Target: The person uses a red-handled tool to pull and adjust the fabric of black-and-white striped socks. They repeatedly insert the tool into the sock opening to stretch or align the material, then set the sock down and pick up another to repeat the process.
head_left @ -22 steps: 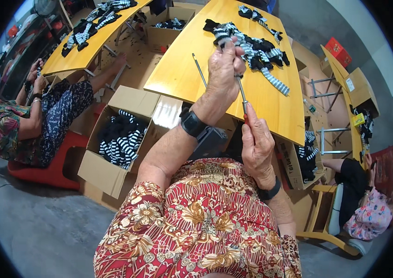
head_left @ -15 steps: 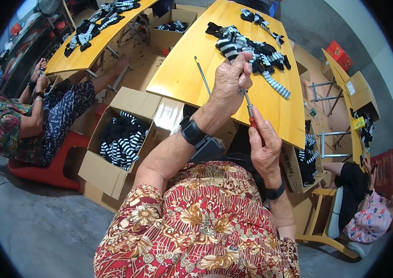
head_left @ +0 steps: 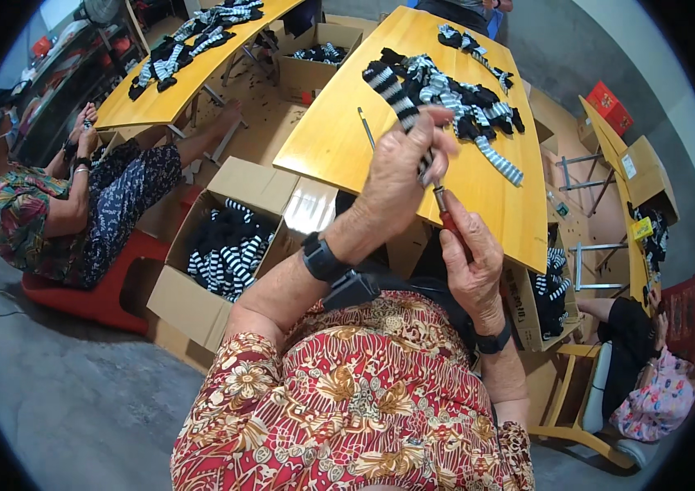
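Note:
My left hand [head_left: 403,159] is closed around a black-and-grey striped knitted piece [head_left: 388,92], long and sock-like. Its upper end sticks out beyond my fingers toward the table. In my right hand [head_left: 476,262] is a tool with a red handle [head_left: 451,225] and a metal shaft. The shaft points up at the lower end of the knitted piece, beneath my left fingers; its tip is hidden there. Past my hands, a heap of similar striped and black knitted pieces [head_left: 470,102] lies on the yellow table [head_left: 315,135]. A thin dark rod [head_left: 365,127] lies left of my left hand.
Open cardboard boxes of striped knitwear stand left [head_left: 253,184] and right [head_left: 519,307] of me. A person [head_left: 61,204] sits on a red chair [head_left: 85,274] at the left, handling something small. Another person [head_left: 650,393] sits at the right. A second table [head_left: 118,110] holds more knitwear.
The striped piece now extends farther above my left hand, and my left fingers have loosened and shifted. My right hand still holds the red-handled tool. The whole view has shifted slightly.

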`<state>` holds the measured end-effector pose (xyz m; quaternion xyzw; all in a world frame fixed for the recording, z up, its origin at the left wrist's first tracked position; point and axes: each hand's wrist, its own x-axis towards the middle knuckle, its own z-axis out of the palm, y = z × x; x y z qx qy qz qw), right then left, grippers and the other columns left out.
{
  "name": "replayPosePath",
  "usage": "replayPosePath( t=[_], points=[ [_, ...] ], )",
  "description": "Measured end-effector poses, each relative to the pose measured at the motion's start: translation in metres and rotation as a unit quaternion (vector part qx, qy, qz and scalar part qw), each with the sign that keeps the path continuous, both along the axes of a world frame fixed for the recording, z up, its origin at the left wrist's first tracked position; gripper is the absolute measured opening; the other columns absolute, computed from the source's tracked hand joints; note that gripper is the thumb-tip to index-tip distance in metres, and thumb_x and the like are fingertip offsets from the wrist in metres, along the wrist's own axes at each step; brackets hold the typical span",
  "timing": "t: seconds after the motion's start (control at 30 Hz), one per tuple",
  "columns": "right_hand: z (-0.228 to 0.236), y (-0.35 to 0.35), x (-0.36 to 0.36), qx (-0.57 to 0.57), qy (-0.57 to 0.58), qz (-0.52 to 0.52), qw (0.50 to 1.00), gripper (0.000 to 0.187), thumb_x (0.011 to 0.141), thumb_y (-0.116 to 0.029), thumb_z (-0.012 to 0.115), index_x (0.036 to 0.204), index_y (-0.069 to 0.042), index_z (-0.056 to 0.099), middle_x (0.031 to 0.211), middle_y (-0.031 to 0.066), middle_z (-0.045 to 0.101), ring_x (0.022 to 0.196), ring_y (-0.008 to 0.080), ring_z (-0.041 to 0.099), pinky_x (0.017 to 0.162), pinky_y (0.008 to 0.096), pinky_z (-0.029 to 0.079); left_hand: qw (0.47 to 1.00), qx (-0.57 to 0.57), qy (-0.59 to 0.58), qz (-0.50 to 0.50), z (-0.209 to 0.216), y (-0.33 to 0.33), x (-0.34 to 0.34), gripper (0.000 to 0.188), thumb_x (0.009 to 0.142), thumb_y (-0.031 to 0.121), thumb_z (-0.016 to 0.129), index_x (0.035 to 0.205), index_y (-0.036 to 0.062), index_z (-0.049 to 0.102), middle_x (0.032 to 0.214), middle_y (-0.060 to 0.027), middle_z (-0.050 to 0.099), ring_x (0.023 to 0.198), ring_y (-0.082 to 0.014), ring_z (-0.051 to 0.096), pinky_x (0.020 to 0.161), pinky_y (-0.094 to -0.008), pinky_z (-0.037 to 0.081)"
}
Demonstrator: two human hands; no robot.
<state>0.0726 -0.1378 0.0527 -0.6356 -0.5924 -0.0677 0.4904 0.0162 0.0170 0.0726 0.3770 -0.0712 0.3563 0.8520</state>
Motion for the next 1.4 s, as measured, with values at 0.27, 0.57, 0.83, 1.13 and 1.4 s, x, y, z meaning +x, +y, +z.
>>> replayPosePath(
  t=[0.27, 0.57, 0.83, 1.13, 1.4],
  points=[
    [-0.007, -0.009, 0.001, 0.007, -0.065, 0.003, 0.998, 0.047, 0.081, 0.007, 0.059, 0.127, 0.000, 0.056, 0.088, 0.0139, 0.061, 0.071, 0.0243, 0.060, 0.064, 0.0308, 0.050, 0.995, -0.054, -0.073, 0.043, 0.009, 0.046, 0.001, 0.042, 0.101, 0.039, 0.036, 0.124, 0.0047, 0.044, 0.102, -0.0112, 0.058, 0.077, -0.0138, 0.055, 0.071, -0.0263, 0.047],
    [0.002, -0.016, 0.008, -0.042, -0.065, 0.009, 0.997, 0.047, 0.081, 0.006, 0.058, 0.127, -0.001, 0.056, 0.082, 0.0126, 0.059, 0.066, 0.0225, 0.057, 0.061, 0.0314, 0.048, 0.997, 0.005, -0.070, 0.012, 0.018, 0.046, 0.006, 0.048, 0.103, 0.038, 0.029, 0.130, -0.0001, 0.041, 0.088, -0.0100, 0.063, 0.049, -0.0056, 0.033, 0.048, -0.0197, 0.030],
    [0.006, -0.013, -0.002, -0.009, 0.017, 0.007, 1.000, 0.045, 0.082, 0.006, 0.057, 0.126, 0.000, 0.057, 0.086, 0.0128, 0.062, 0.071, 0.0194, 0.060, 0.065, 0.0278, 0.048, 0.996, 0.057, -0.047, 0.042, 0.020, 0.027, 0.013, 0.047, 0.101, 0.035, 0.042, 0.139, 0.0100, 0.032, 0.074, -0.0039, 0.057, 0.046, -0.0028, 0.031, 0.045, -0.0169, 0.027],
    [-0.007, 0.001, 0.002, 0.034, -0.014, -0.040, 0.999, 0.042, 0.081, 0.006, 0.058, 0.123, 0.001, 0.058, 0.086, 0.0125, 0.061, 0.070, 0.0202, 0.059, 0.063, 0.0290, 0.049, 0.998, 0.061, 0.023, -0.006, 0.004, -0.006, 0.017, 0.043, 0.101, 0.036, 0.042, 0.132, 0.0055, 0.040, 0.071, -0.0014, 0.054, 0.050, -0.0041, 0.038, 0.048, -0.0163, 0.032],
    [-0.011, -0.011, 0.005, 0.013, -0.047, -0.012, 0.999, 0.043, 0.079, 0.007, 0.061, 0.121, -0.001, 0.060, 0.086, 0.0116, 0.063, 0.072, 0.0211, 0.061, 0.063, 0.0302, 0.050, 0.998, -0.033, -0.007, 0.050, 0.010, 0.030, 0.005, 0.044, 0.101, 0.036, 0.040, 0.130, 0.0027, 0.041, 0.098, -0.0108, 0.061, 0.063, -0.0094, 0.049, 0.055, -0.0221, 0.039]
  ],
)
